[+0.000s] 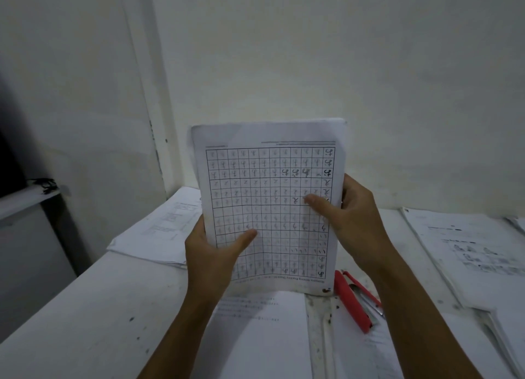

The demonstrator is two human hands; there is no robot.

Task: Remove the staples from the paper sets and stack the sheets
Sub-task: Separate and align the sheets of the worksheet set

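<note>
A set of sheets printed with a writing-practice grid [270, 185] stands upright in front of me, its bottom edge resting on the white table [93, 307]. My left hand [211, 253] grips its left edge, thumb across the front. My right hand [352, 222] grips the right edge, thumb pressed on the grid. Just right of the set's lower corner, a red staple remover [355, 302] lies on the table. No staple is visible.
A loose pile of sheets [159, 230] lies at the back left of the table. More printed sheets [477, 250] spread over the right side. Another printed sheet [261, 330] lies flat below the held set. A wall stands close behind.
</note>
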